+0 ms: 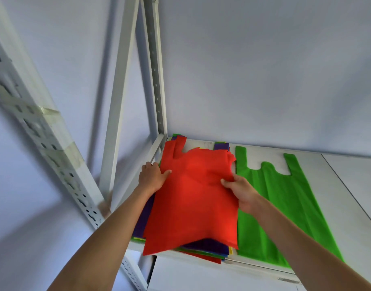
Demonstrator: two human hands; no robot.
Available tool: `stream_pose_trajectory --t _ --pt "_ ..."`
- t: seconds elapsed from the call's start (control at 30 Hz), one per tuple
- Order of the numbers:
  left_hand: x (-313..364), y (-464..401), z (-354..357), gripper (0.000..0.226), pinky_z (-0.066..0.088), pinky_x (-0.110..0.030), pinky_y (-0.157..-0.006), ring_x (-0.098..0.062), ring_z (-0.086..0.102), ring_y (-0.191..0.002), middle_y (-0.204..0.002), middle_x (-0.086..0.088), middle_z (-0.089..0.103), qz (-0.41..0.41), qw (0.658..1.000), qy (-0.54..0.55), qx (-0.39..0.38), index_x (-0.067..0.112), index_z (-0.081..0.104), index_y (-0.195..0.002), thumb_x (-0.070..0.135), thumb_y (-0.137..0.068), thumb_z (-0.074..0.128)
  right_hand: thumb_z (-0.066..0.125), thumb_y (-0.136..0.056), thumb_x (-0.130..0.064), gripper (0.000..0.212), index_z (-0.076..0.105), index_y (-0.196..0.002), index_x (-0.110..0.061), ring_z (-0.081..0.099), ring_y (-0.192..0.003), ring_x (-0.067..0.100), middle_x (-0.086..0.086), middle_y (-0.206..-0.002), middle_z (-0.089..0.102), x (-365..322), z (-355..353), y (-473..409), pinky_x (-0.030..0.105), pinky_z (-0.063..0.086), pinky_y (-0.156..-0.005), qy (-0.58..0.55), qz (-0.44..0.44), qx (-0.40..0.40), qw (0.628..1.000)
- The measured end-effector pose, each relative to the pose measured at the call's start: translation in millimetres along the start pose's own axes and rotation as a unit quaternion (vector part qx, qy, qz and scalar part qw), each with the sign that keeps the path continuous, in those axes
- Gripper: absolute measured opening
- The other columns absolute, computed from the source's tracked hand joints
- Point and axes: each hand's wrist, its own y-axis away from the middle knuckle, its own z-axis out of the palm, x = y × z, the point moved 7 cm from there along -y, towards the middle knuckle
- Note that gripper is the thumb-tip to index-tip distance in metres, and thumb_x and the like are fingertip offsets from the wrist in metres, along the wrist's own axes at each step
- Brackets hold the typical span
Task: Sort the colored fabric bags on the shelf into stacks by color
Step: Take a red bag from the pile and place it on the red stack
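A red fabric bag (pixel 193 198) lies on top of a mixed pile of bags (pixel 209 247) at the left end of the white shelf (pixel 338 185); purple, yellow, green and red edges show beneath it. My left hand (pixel 152 176) grips the red bag's left edge, thumb on top. My right hand (pixel 242 191) pinches its right edge, and the fabric is bunched and slightly lifted there. A green bag (pixel 285 206) lies flat alone on the shelf just to the right of the pile.
White perforated shelf uprights (pixel 157 80) stand at the pile's back left corner and another upright (pixel 39 127) near left. A plain wall runs behind the shelf. The shelf surface continues to the right of the green bag.
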Motion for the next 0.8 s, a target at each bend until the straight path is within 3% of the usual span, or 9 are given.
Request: stream_pose_trajectory --t 0.1,0.17,0.23,0.3,0.37,0.43,0.53,0.67,0.8 --pt "11 3 1 0.057 0.046 -0.034 -0.072 -0.028 0.060 -0.093 -0.087 -0.007 0.060 -0.005 0.995 0.092 -0.045 0.013 0.059 -0.081 0.064 -0.090 0.036 0.051 -0.094 -0.009 0.014 0.063 -0.096 -0.017 0.066 -0.048 0.010 0.000 -0.063 0.072 -7 -9 6 0.021 0.054 -0.047 -0.051 -0.004 -0.016 0.999" --pt "22 6 7 0.060 0.044 -0.030 -0.063 -0.025 0.060 -0.073 -0.073 -0.005 0.057 -0.031 0.977 0.182 -0.105 0.010 0.059 -0.084 0.063 -0.093 0.032 0.051 -0.094 -0.011 0.012 0.062 -0.091 -0.016 0.064 -0.044 0.008 -0.002 -0.057 0.071 -9 -15 7 0.018 0.053 -0.046 -0.068 -0.018 -0.010 0.997" --pt "31 12 22 0.063 0.049 -0.027 -0.058 -0.020 0.057 -0.061 -0.069 -0.005 0.055 -0.091 0.918 0.332 -0.199 0.004 0.059 -0.106 0.062 -0.092 0.039 0.052 -0.094 -0.014 0.010 0.062 -0.090 -0.015 0.064 -0.044 0.009 -0.002 -0.056 0.070 -9 -19 10 0.017 0.053 -0.048 -0.090 -0.023 -0.012 0.996" --pt "37 22 36 0.048 0.052 -0.025 -0.061 -0.017 0.058 -0.064 -0.074 -0.004 0.057 -0.140 0.833 0.446 -0.297 0.011 0.058 -0.097 0.058 -0.087 0.053 0.052 -0.094 -0.015 0.010 0.061 -0.090 -0.015 0.063 -0.044 0.009 -0.001 -0.057 0.069 -9 -23 13 0.018 0.053 -0.049 -0.107 -0.022 -0.016 0.994" --pt "41 25 43 0.038 0.048 -0.025 -0.071 -0.014 0.056 -0.074 -0.086 -0.003 0.060 -0.162 0.762 0.522 -0.347 0.013 0.060 -0.094 0.045 -0.077 0.072 0.051 -0.094 -0.016 0.010 0.061 -0.094 -0.015 0.065 -0.047 0.009 0.000 -0.060 0.070 -9 -29 16 0.019 0.054 -0.050 -0.110 -0.021 -0.019 0.994" --pt "42 25 44 0.040 0.047 -0.027 -0.076 -0.016 0.061 -0.082 -0.094 -0.005 0.067 -0.172 0.738 0.554 -0.345 0.009 0.063 -0.104 0.029 -0.073 0.078 0.053 -0.093 -0.021 0.015 0.062 -0.103 -0.014 0.068 -0.052 0.012 0.002 -0.066 0.072 -7 -37 23 0.022 0.056 -0.053 -0.094 -0.005 -0.016 0.995" --pt "43 26 42 0.027 0.057 -0.033 -0.065 -0.021 0.071 -0.072 -0.082 -0.010 0.074 -0.178 0.778 0.517 -0.308 0.005 0.065 -0.104 0.027 -0.088 0.067 0.057 -0.091 -0.028 0.025 0.064 -0.108 -0.011 0.072 -0.064 0.020 0.010 -0.081 0.075 12 -50 36 0.033 0.060 -0.062 -0.079 0.070 -0.020 0.994" --pt "32 20 46 0.040 0.052 -0.039 -0.090 -0.029 0.066 -0.102 -0.113 -0.016 0.068 -0.165 0.846 0.442 -0.247 0.003 0.061 -0.121 0.032 -0.093 0.060 0.063 -0.087 -0.014 0.033 0.061 -0.118 -0.003 0.072 -0.068 0.013 0.006 -0.084 0.075 45 -61 45 0.028 0.059 -0.069 -0.001 0.123 -0.014 0.992" --pt "28 17 46 0.037 0.052 -0.045 -0.096 -0.031 0.067 -0.100 -0.110 -0.016 0.070 -0.121 0.903 0.365 -0.192 0.003 0.064 -0.117 0.028 -0.090 0.064 0.060 -0.085 0.002 0.020 0.064 -0.101 -0.010 0.068 -0.066 0.011 0.002 -0.081 0.072 68 -56 54 0.026 0.056 -0.064 0.032 0.136 -0.011 0.990"
